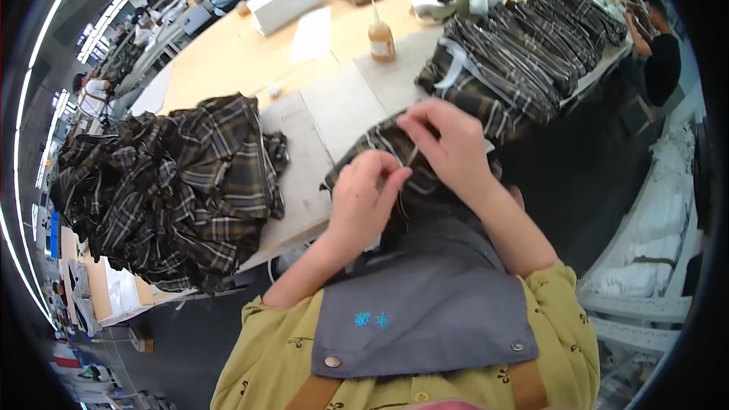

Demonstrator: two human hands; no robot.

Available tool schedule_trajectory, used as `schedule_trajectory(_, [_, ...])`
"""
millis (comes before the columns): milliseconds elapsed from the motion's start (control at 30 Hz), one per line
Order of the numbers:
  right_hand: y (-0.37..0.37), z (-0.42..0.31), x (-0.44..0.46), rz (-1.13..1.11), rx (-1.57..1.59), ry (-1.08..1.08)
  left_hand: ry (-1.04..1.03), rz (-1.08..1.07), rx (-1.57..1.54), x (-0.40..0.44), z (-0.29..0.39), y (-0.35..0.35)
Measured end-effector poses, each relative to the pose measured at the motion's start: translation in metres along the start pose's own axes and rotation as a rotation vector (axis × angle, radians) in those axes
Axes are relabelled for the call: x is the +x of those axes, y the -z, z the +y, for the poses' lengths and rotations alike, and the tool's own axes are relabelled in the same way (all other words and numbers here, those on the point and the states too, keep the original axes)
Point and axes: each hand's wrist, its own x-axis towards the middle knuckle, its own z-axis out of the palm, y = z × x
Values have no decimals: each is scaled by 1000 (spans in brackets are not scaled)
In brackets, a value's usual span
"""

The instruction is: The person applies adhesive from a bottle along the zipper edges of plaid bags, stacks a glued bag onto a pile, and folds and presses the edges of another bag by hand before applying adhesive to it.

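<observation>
Plainly, from where I stand, both hands are busy at one dark brown-and-black plaid cloth piece with white lines point(383, 135), which lies at the table edge right beneath and just beyond them. The left hand point(363, 190) has its thumb and forefinger curled narrow; the right hand point(457, 140), a little farther forward, bends its fingers down toward the same spot. A thin pale strand point(413, 156) shows between them, though I cannot tell which fingertips, if any, grip it. Well to the left of the left hand slumps a big rumpled heap of matching plaid fabric point(182, 190). Beyond the right hand and off to its right, a long row of folded plaid pieces point(524, 45) reaches away along the pale wooden table point(228, 53). Straight ahead of both hands stands a small amber plastic bottle with a pointed nozzle point(381, 42), and farther off sits a long white box point(288, 1)
</observation>
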Motion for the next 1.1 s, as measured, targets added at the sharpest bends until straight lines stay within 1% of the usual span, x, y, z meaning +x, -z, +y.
schedule_trajectory(33, [0,-1,6,8,2,28,17,-9,-11,2,0,3])
schedule_trajectory(67, [0,-1,10,17,7,60,81,-40,-44,3,0,7])
schedule_trajectory(100, [-1,0,14,-5,23,43,144,-70,-76,2,-1,9])
schedule_trajectory(133, [-2,-1,19,-7,44,20,154,-69,-82,0,-6,8])
schedule_trajectory(200, [-3,0,29,-23,71,-29,91,66,-385,-1,-17,8])
schedule_trajectory(233, [-5,2,33,-27,105,-34,121,-13,-340,-2,-18,13])
schedule_trajectory(267, [-7,4,38,-23,113,-46,150,-52,-216,-2,-16,14])
schedule_trajectory(333, [-11,4,46,-39,132,-50,88,-151,-74,-6,-30,11])
schedule_trajectory(400, [-17,9,49,-51,131,-33,110,-114,-65,-8,-29,11])
schedule_trajectory(467, [-24,16,52,-66,130,-18,212,-69,-229,-11,-32,14])
schedule_trajectory(500, [-28,21,55,-44,75,47,257,-74,-285,-12,-38,16])
schedule_trajectory(533, [-33,26,59,-24,23,116,260,-69,-287,-12,-43,18])
schedule_trajectory(567, [-37,33,68,146,-219,405,329,-32,-357,-11,-47,21])
schedule_trajectory(600, [-37,30,65,144,-213,413,395,7,-427,-9,-53,24])
schedule_trajectory(633, [-35,22,57,220,-285,431,347,66,-386,-7,-60,27])
schedule_trajectory(667, [-35,14,48,294,-355,449,345,80,-384,-2,-63,30])
schedule_trajectory(700, [-40,12,34,253,-263,459,324,116,-431,2,-65,33])
schedule_trajectory(733, [-46,2,20,59,-144,282,304,151,-480,6,-66,35])
schedule_trajectory(767, [-56,0,11,-60,-96,205,290,167,-556,9,-62,36])
schedule_trajectory(800, [-64,0,4,-175,-53,127,289,174,-561,11,-58,37])
schedule_trajectory(833, [-68,1,-2,-179,-59,132,270,149,-580,13,-53,37])
schedule_trajectory(900, [-70,5,-6,-252,51,-82,227,134,-619,16,-54,33])
schedule_trajectory(933, [-69,5,-4,-263,45,-77,227,144,-627,17,-54,31])
schedule_trajectory(1100, [-53,7,8,-251,269,-185,230,176,-602,24,-49,43])
